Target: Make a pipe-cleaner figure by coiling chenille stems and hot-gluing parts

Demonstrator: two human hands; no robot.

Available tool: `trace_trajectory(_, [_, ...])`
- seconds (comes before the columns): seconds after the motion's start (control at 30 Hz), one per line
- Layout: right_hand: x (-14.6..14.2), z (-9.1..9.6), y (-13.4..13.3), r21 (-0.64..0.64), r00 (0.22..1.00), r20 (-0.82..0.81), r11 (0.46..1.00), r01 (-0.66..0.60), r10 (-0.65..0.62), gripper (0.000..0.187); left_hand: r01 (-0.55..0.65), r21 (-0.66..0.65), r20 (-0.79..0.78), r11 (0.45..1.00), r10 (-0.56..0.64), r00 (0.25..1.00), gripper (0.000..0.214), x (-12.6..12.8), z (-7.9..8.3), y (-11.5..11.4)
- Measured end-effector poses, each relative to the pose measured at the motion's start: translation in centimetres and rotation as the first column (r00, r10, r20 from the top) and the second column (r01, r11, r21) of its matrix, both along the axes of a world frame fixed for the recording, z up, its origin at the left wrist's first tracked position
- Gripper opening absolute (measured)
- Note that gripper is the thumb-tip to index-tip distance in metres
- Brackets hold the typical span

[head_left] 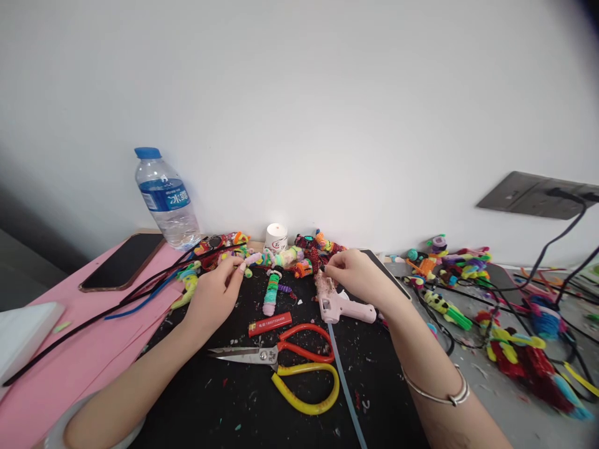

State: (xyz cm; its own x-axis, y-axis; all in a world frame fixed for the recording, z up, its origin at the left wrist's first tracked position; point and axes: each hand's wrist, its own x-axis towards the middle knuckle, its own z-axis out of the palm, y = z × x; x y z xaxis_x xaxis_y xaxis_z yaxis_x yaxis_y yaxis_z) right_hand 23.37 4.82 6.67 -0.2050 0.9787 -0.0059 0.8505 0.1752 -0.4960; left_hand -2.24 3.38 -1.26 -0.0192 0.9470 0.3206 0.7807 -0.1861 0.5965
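In the head view my left hand (218,293) is closed in a pinch on a small pale pink fuzzy piece (253,258). My right hand (358,274) has its fingertips pressed together on a tiny black piece (323,268), just above the nozzle end of a pale pink hot glue gun (344,307). A translucent glue stick (344,377) runs out of the gun's back. Between the hands lies a green and pink pipe-cleaner figure (271,292) with a purple coil. Nearer to me are a red lighter (270,324) and scissors (269,356) with red and yellow handles.
Several fuzzy figures (322,246) line the wall around a white paper cup (276,237). On the left, a water bottle (167,199) and phone (122,260) rest on pink sheets (135,318). More figures (515,355) and black cables lie right, below a wall socket (533,194).
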Motion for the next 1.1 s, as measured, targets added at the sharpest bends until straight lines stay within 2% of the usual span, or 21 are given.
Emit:
trace_trajectory(0.2, [1.4,-0.4,0.4,-0.058,0.993,0.109,0.997,-0.042,0.048,0.018,0.056,0.022,0.030,0.998,-0.057,0.998,0.027,0.2,-0.5,0.1])
trace_trajectory(0.37, [2.9,-0.7,0.5,-0.173,0.981,0.157,0.981,-0.083,0.111,0.014,0.076,-0.001,-0.114,0.997,-0.076,0.991,0.027,0.1,-0.7,-0.1])
trace_trajectory(0.53, [3.2,-0.3,0.4,-0.161,0.983,0.160,0.985,-0.061,0.087,0.015,0.077,-0.089,-0.259,0.993,-0.097,0.961,0.030,0.2,-0.4,-0.1])
trace_trajectory(0.67, [3.3,0.1,0.3,-0.147,0.985,0.166,0.989,-0.016,0.040,0.015,0.091,-0.144,-0.308,0.985,-0.132,0.942,0.029,0.4,-0.1,-0.2])
trace_trajectory(0.9, [3.2,0.5,0.3,-0.146,0.984,0.176,0.989,0.025,0.001,0.014,0.024,-0.198,-0.401,0.980,-0.104,0.910,0.023,0.5,0.6,-0.3])
trace_trajectory(1.1, [3.1,1.0,0.0,-0.157,0.974,0.226,0.987,0.030,0.007,0.015,-0.023,-0.229,-0.439,0.973,-0.082,0.895,0.028,0.4,0.9,-0.4])
